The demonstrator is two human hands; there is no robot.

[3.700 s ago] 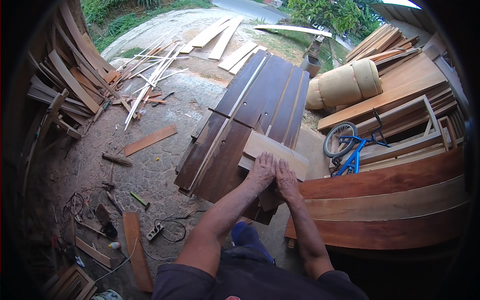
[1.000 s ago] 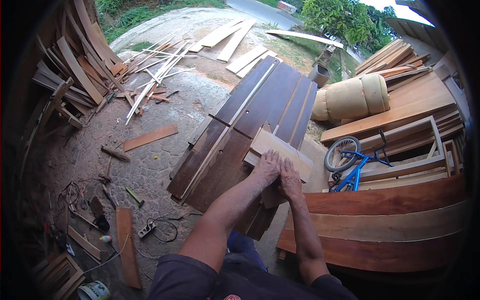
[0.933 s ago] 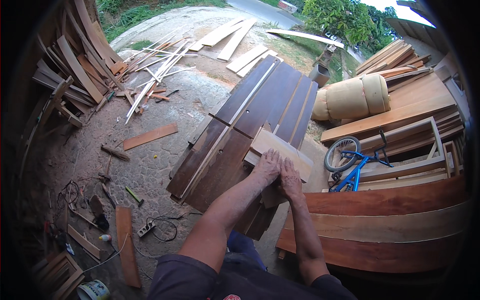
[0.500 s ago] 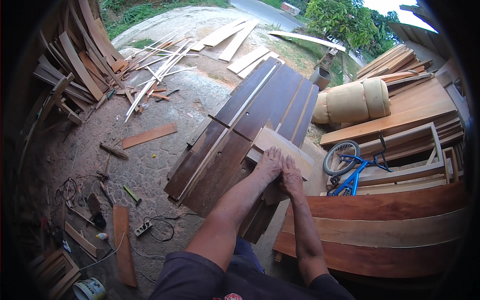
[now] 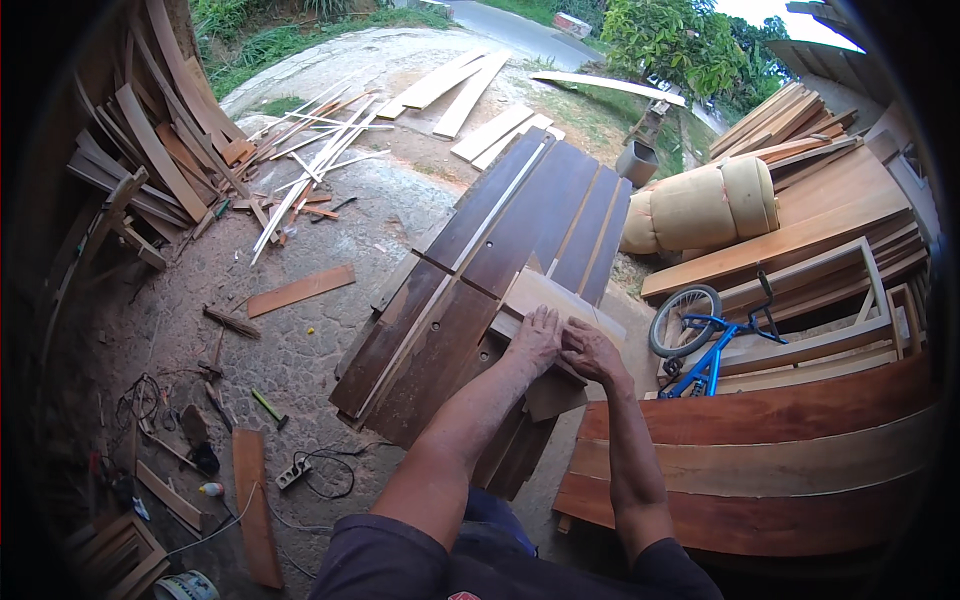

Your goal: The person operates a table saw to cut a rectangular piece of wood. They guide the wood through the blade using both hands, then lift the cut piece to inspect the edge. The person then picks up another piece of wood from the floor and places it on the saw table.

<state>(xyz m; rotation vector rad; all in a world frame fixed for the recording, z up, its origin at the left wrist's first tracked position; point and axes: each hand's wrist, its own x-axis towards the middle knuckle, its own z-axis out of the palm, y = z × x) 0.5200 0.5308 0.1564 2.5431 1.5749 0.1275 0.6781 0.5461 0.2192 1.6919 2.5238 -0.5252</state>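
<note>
A pale wooden board [image 5: 560, 296] lies across the dark wooden workbench [image 5: 470, 325], over other wood pieces at the bench's right side. My left hand [image 5: 537, 338] rests flat on its near left part, fingers stretched forward. Right beside it, my right hand [image 5: 594, 353] bends its fingers over the board's near edge; its thumb and fingertips are partly hidden. Below the right hand, a small brown wood piece [image 5: 553, 396] sticks out from under the board. Grooves and round holes mark the bench top.
Wide planks [image 5: 740, 460] and a blue bicycle [image 5: 705, 350] are on my right, with a rolled foam mattress [image 5: 700, 208] beyond. On the floor at left lie a green-handled hammer [image 5: 268, 408], a power strip [image 5: 293, 473] with cable and loose boards [image 5: 300, 290]. Thin strips [image 5: 320, 170] lie farther off.
My right hand has turned and slid toward the board's near edge, its fingers now bent and pointing left. The left hand stays almost in place on the board. The view has shifted slightly.
</note>
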